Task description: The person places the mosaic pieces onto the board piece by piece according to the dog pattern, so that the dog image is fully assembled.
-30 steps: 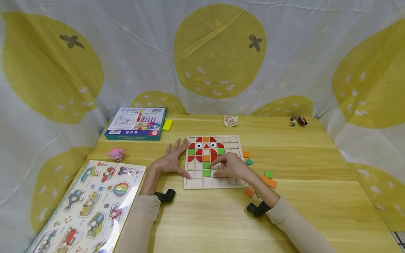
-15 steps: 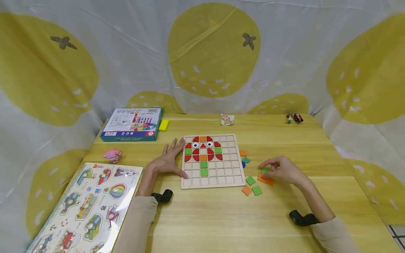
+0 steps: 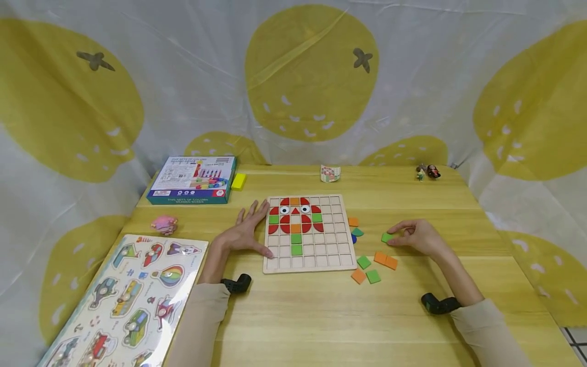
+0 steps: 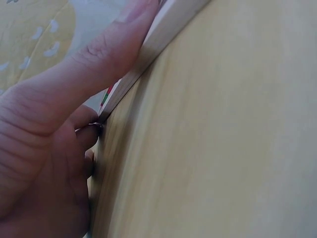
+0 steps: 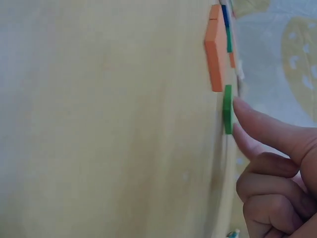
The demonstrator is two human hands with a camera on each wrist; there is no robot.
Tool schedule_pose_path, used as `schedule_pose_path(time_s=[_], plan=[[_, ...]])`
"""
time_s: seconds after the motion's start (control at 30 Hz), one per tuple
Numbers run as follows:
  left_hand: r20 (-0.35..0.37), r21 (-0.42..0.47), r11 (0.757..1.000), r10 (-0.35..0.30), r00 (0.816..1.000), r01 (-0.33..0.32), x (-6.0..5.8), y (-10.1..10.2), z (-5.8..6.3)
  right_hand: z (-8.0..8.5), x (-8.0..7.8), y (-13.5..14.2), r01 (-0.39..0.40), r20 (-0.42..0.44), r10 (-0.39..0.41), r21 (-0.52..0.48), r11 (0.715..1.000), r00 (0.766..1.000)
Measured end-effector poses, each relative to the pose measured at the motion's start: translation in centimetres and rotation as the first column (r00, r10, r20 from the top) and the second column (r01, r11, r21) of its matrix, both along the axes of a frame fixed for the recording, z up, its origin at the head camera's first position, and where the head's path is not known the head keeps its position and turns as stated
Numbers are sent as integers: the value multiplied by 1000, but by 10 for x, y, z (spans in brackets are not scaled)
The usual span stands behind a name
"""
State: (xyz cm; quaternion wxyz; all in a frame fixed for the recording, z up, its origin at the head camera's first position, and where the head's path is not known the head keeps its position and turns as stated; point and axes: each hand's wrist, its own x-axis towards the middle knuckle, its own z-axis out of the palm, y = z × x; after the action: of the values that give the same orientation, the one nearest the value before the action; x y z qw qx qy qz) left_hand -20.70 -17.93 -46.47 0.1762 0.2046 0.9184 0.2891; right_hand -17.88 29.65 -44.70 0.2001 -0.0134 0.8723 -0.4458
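In the head view, the left hand (image 3: 243, 234) rests at the left side of a wooden grid board (image 3: 330, 261), fingers spread and thumb on its lower left corner. The left wrist view shows that thumb (image 4: 94, 59) against the board's edge (image 4: 163, 34). Red, green and orange pieces and two eye pieces form a figure on the board. Right of the board, the right hand (image 3: 419, 237) pinches a green square tile (image 3: 386, 237) between thumb and index finger. The right wrist view has this green tile (image 5: 227, 111) low over the table, its other fingers curled.
Two orange tiles (image 3: 385, 260), more green tiles (image 3: 373, 276) and blue and green curved pieces lie right of the board. A picture puzzle (image 3: 124, 300), a pink toy (image 3: 164, 224) and a box (image 3: 190, 181) are on the left. A pattern card (image 3: 330, 174) and small figurines (image 3: 433, 172) stand behind.
The right hand left the board for the loose tiles on the right, then drew a green tile off the orange ones, slightly away from the body. The left hand stays at the board.
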Motion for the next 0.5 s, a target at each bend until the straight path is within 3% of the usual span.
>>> schedule_pose_path(time_s=[0.17, 0.33, 0.5], plan=[[1, 1, 1000, -2, 1000, 2, -1, 1, -1, 2, -1, 0, -3, 14, 3, 14, 1000, 1000], [6, -5, 1000, -3, 1000, 3, -2, 1, 0, 4, -2, -7, -46, -77, 49, 38, 998, 996], [3, -7, 1000, -2, 1000, 2, -3, 0, 0, 13, 1, -52, -120, -118, 120, 14, 993, 986]])
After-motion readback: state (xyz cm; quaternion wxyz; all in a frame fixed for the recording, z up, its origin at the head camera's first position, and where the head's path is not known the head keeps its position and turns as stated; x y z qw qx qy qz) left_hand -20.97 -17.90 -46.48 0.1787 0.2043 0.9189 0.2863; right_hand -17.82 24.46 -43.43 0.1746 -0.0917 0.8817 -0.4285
